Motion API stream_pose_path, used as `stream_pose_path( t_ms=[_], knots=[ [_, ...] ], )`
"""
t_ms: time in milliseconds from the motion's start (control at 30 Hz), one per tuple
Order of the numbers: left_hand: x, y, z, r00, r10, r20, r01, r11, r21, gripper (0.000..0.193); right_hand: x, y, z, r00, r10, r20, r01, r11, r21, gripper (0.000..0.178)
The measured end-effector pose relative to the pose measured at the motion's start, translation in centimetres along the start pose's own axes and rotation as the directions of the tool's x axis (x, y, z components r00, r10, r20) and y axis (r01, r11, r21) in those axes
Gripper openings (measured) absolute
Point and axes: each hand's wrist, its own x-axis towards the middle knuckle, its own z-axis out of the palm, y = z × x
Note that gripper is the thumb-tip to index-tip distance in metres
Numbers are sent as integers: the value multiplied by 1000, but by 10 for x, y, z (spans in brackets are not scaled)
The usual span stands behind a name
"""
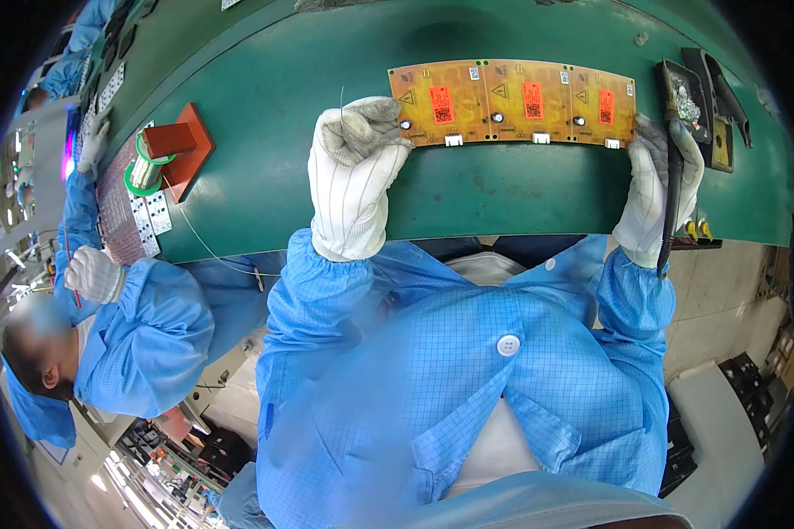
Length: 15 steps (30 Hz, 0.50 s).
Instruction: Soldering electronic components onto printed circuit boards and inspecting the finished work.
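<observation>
A yellow-brown circuit board panel (509,104) of three joined sections is held above the green bench. It carries orange labels, small round black components and white connectors along the near edge. My left hand (355,172), in a white striped glove, is closed on the panel's left end. A thin wire (341,99) sticks up beside its curled fingers. At the right end, my gloved right hand (646,189) pinches the panel's edge. Against that same hand lies a slim black handle with a cable (671,198), perhaps a soldering iron; its tip is hidden.
A green spool of solder wire (143,174) sits on a red-brown stand (196,159) at the left. Several small white boards (150,212) lie beside it. A co-worker's gloved hand (94,275) is farther left. Black trays (688,93) stand at the right end of the green bench (503,194).
</observation>
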Motion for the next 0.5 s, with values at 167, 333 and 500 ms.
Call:
stream_pose_path(
  t_ms=[167,333,500],
  knots=[
    [2,-1,-3,1000,17,16,-17,999,38,30,0,0,1,1000,4,17,-4,1000,4,46],
    [2,1,-5,997,54,62,-64,983,173,29,0,0,0,1000,-10,15,9,1000,11,46],
    [5,-2,-4,996,-44,80,44,999,1,22,2,0,-6,1000,-18,-2,18,999,-31,42]
  ],
)
